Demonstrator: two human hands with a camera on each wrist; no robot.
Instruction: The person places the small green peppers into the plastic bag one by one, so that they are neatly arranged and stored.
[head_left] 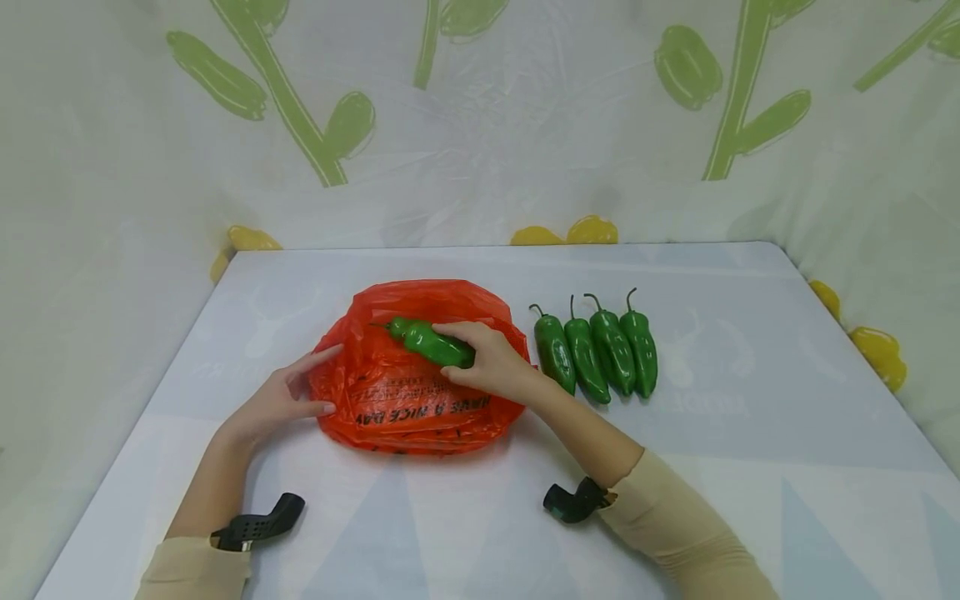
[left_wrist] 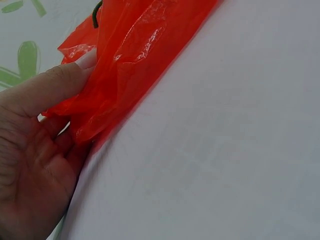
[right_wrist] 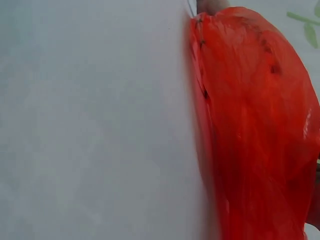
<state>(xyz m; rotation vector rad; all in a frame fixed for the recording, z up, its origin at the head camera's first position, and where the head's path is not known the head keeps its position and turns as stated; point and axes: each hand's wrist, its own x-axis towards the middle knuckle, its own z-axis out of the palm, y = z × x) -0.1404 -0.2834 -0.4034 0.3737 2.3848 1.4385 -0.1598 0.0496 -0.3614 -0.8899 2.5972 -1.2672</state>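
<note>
A red plastic bag (head_left: 420, 421) with dark printed lettering lies on the table, its mouth spread wide. My left hand (head_left: 281, 404) holds the bag's left edge; in the left wrist view the thumb (left_wrist: 55, 85) lies against the crumpled film and the other fingers are partly behind it. Over the bag's opening my right hand (head_left: 491, 362) grips a green chili pepper (head_left: 427, 340) by its right end, thumb on the near side and fingers on the far side. The pepper's stem end points left. In the right wrist view the bag (right_wrist: 255, 120) hides most of that hand.
Several more green chili peppers (head_left: 615, 350) lie side by side just right of the bag, stems pointing away. The white table (head_left: 750, 500) reaches back to a curtain (head_left: 517, 125) printed with green plants. Each wrist wears a black camera mount (head_left: 258, 523).
</note>
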